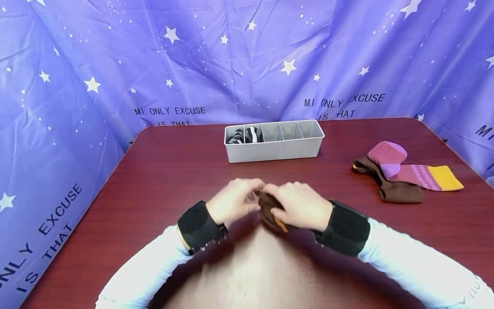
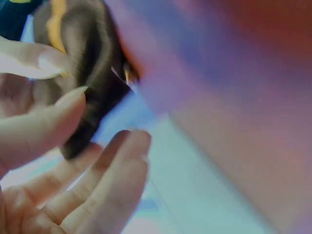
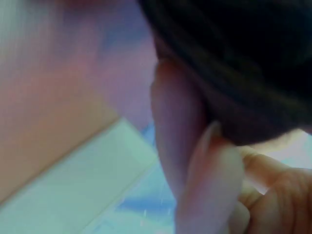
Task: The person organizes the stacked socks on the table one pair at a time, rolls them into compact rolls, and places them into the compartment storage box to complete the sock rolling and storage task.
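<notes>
Above the near middle of the table both hands work on a brown sock [image 1: 269,210] with an orange patch, bunched into a bundle. My right hand [image 1: 302,207] grips the bundle from the right, thumb on the near side. From the other side my left hand [image 1: 238,201] holds its edge; in the left wrist view the thumb lies against the brown cloth [image 2: 95,105] and the fingers are behind and below it. Dark cloth fills the upper right of the right wrist view, which is blurred. The far side of the bundle is hidden.
A light grey divided box [image 1: 274,152] stands at the back, with black-and-white rolled socks [image 1: 253,134] in its two left compartments. On the right lie another brown sock [image 1: 401,192] and pink-purple socks [image 1: 414,175], one with a yellow end. A purple star-patterned curtain [image 1: 231,64] hangs behind the table.
</notes>
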### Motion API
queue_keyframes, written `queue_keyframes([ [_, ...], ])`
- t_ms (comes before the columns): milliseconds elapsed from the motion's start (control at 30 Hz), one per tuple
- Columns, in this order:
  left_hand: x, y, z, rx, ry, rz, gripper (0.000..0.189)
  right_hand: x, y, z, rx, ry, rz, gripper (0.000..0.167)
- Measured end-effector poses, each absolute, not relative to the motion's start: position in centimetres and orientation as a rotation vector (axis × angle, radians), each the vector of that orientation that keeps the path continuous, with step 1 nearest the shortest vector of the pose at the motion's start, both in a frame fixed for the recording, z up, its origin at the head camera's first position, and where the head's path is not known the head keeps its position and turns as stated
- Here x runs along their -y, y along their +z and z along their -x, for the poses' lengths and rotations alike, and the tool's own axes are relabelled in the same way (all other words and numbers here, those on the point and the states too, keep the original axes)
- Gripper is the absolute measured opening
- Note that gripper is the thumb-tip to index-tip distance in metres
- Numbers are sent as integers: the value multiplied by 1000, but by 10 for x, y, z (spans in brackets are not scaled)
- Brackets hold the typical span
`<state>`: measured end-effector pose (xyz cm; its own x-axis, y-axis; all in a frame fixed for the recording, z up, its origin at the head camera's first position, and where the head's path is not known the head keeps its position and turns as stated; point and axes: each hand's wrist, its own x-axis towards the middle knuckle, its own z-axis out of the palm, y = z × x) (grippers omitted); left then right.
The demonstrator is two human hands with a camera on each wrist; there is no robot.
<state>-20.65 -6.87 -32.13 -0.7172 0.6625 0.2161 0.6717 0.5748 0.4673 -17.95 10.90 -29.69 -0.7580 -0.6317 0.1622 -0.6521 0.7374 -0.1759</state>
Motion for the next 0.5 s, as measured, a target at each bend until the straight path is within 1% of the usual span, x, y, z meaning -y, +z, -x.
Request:
queue_keyframes([
  [67,75,-308,224,2765,-791,1018,28,-110,-280,196,2854,359,-989,24],
  [200,90,-284,266,2722,-813,597,30,-115,-243,235,2862,401,-819,25],
  [300,100,-280,298,2663,-897,304,34,-116,-226,265,2840,430,-634,30],
  [400,108,-291,325,2624,-989,68,36,-112,-223,291,2812,461,-450,36],
  [500,115,-327,365,2600,-1024,-75,38,-104,-231,310,2810,452,-325,39],
])
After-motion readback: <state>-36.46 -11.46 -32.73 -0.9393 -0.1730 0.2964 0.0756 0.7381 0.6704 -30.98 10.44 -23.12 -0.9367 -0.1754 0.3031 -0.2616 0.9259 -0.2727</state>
